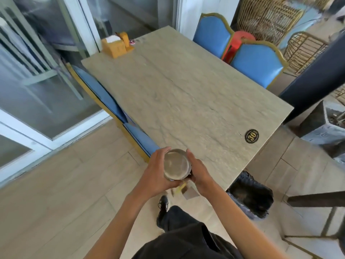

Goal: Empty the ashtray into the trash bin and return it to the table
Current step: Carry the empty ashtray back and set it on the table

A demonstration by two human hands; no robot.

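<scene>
A round metal ashtray [176, 164] is held between my two hands over the near corner of the pale wood-grain table [186, 94]. My left hand [156, 172] grips its left side and my right hand [198, 170] grips its right side. Its pale round face points up at the camera. Small scraps, a yellow one and a brown one [183, 189], show just below the ashtray between my wrists. A black-lined trash bin [250, 197] stands on the floor under the table's near right corner, to the right of my right forearm.
A wooden napkin holder [116, 44] sits at the table's far left corner; a black "30" sticker [252, 136] marks the near right. Blue chairs [257, 62] line both long sides. Wicker furniture stands far right, a grey planter [324, 128] and dark stool frame [317, 212] to the right.
</scene>
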